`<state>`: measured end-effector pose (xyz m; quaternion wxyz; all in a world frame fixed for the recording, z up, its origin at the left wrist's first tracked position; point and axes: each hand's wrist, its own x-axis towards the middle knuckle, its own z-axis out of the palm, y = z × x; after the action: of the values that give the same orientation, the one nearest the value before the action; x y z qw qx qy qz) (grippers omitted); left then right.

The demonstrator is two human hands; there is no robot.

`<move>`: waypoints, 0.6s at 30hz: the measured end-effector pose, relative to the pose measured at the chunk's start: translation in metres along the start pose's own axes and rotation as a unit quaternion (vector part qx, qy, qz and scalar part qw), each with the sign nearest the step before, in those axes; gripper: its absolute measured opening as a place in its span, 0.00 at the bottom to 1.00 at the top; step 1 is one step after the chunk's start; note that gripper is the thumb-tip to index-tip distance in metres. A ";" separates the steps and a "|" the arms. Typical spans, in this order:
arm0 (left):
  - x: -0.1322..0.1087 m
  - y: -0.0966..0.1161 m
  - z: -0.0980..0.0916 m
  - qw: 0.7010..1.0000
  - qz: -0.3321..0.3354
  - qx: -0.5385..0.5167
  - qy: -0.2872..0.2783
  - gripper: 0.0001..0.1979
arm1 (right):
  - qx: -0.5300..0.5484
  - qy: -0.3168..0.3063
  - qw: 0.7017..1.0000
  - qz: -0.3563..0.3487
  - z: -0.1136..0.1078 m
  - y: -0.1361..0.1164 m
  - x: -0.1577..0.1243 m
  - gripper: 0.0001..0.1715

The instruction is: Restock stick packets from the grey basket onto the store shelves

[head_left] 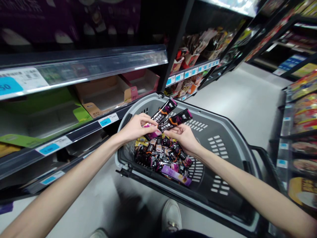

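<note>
Over the left end of a grey shopping basket (pixel 229 132), both my hands are close together. My left hand (pixel 138 127) pinches long black snack packets with pink and orange print; one packet (pixel 169 105) points up and right from its fingers. A second black packet (pixel 179 119) lies across the front, between both hands. My right hand (pixel 183 137) has its thumb and fingers closed on this packet's lower edge. Below them in the basket is a heap of similar small packets (pixel 158 152), some yellow. A purple packet (pixel 175 175) lies at the heap's near side.
To the left stands a dark shelf unit with open display boxes (pixel 104 92) and price labels (pixel 53 145). Packed goods (pixel 304 109) fill a shelf on the right. Grey floor (pixel 244 92) runs between the shelves. My shoe (pixel 171 213) is just below the basket.
</note>
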<state>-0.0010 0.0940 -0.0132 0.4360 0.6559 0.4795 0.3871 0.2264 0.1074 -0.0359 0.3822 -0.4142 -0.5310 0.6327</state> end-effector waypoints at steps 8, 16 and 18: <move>-0.001 0.006 0.000 0.999 -0.018 -0.032 0.033 0.06 | 0.070 0.008 0.997 0.007 -0.001 -0.005 0.002 0.15; 0.001 0.007 0.004 0.985 -0.083 -0.142 0.054 0.09 | 0.108 0.029 0.994 0.020 0.001 -0.005 0.004 0.11; 0.001 0.007 0.004 0.982 -0.090 -0.156 0.065 0.09 | 0.111 0.040 0.993 0.026 0.000 -0.005 0.004 0.10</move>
<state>0.0055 0.0931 -0.0077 0.5341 0.5074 0.4977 0.4578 0.2249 0.1118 -0.0312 0.4306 -0.4076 -0.4306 0.6805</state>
